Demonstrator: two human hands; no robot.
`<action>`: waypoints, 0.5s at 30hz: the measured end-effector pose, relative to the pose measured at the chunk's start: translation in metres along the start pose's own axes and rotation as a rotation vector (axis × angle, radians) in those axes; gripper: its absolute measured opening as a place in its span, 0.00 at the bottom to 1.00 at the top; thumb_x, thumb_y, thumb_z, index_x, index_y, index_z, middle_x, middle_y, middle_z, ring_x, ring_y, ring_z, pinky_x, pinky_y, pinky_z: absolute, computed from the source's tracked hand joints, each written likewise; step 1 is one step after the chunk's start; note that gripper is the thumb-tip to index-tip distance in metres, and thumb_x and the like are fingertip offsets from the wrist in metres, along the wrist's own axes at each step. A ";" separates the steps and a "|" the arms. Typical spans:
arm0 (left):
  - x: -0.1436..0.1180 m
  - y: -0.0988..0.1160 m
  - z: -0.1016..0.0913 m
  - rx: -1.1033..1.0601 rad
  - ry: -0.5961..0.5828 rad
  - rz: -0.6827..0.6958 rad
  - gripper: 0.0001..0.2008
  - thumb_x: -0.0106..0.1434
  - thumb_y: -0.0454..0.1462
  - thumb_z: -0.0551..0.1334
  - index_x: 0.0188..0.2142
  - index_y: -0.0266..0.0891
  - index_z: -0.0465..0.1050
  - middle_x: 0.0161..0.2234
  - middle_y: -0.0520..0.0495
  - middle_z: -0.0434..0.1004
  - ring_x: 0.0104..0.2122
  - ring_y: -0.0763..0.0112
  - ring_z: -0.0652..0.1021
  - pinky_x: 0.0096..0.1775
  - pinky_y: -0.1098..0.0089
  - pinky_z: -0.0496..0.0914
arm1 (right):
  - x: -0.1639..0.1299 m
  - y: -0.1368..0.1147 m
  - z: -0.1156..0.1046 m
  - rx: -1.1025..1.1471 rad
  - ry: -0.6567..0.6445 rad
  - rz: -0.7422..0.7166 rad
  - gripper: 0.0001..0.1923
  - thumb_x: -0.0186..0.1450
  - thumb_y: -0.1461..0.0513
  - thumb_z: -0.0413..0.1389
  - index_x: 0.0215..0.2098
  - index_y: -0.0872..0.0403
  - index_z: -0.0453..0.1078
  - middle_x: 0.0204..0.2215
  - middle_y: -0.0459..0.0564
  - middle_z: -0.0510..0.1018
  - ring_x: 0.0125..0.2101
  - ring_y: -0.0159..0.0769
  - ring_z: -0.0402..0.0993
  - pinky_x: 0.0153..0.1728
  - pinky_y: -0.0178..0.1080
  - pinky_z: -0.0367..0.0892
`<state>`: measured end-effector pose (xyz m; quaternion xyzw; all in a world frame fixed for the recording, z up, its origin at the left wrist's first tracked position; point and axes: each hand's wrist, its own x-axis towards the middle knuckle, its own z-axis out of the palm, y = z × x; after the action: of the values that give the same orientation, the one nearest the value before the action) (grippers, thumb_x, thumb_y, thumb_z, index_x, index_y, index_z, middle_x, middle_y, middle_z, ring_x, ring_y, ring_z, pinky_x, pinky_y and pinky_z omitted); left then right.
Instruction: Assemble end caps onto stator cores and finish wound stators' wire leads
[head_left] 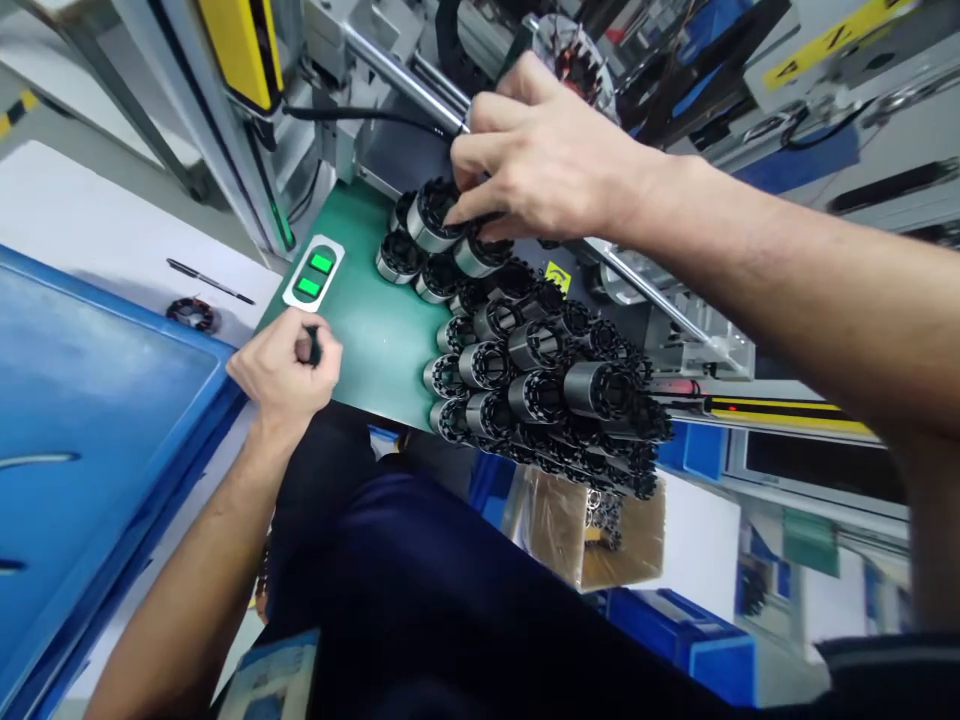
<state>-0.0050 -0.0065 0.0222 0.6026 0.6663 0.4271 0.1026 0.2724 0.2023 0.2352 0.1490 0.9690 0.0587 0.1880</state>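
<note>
My right hand reaches over the far end of a stack of stator cores, its fingers bent down. Thumb and fingertips pinch the rim of one stator core, a silver ring with dark slotted insulation inside, resting among others at the upper left of the stack. My left hand is curled into a loose fist at the edge of the green work surface. It sits just below a white panel with two lit green buttons. No object shows in its fingers.
Machine rails and a wound stator lie beyond my right hand. At left are a blue tray, a pen and a small wound ring. A cardboard box and a blue bin stand lower right.
</note>
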 end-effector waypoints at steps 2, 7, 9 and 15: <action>0.000 0.002 -0.002 0.015 -0.016 -0.014 0.03 0.66 0.37 0.66 0.34 0.46 0.76 0.23 0.53 0.63 0.25 0.65 0.68 0.35 0.60 0.60 | 0.006 -0.001 0.007 -0.006 -0.063 -0.004 0.24 0.81 0.50 0.56 0.56 0.59 0.87 0.61 0.54 0.89 0.70 0.61 0.70 0.64 0.75 0.59; 0.002 0.007 -0.005 0.034 -0.067 -0.057 0.04 0.69 0.38 0.65 0.35 0.47 0.76 0.24 0.52 0.65 0.26 0.63 0.70 0.38 0.58 0.64 | 0.009 -0.001 0.017 0.031 -0.097 -0.017 0.18 0.78 0.56 0.66 0.58 0.62 0.85 0.65 0.55 0.86 0.74 0.54 0.63 0.68 0.76 0.55; 0.002 0.007 -0.006 0.035 -0.063 -0.062 0.04 0.69 0.38 0.65 0.35 0.47 0.76 0.24 0.53 0.66 0.26 0.64 0.70 0.37 0.59 0.65 | 0.007 0.003 0.022 0.051 -0.077 -0.024 0.19 0.78 0.55 0.67 0.59 0.61 0.84 0.66 0.54 0.86 0.76 0.54 0.61 0.69 0.77 0.54; 0.001 0.004 -0.006 0.057 -0.082 -0.055 0.04 0.69 0.39 0.64 0.36 0.47 0.75 0.23 0.53 0.66 0.25 0.67 0.68 0.37 0.59 0.66 | 0.003 0.012 0.033 0.122 -0.044 -0.049 0.35 0.78 0.46 0.49 0.63 0.64 0.81 0.69 0.57 0.82 0.73 0.51 0.60 0.65 0.78 0.51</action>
<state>-0.0068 -0.0084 0.0289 0.6036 0.6897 0.3801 0.1243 0.2853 0.2164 0.2054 0.1377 0.9698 -0.0083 0.2011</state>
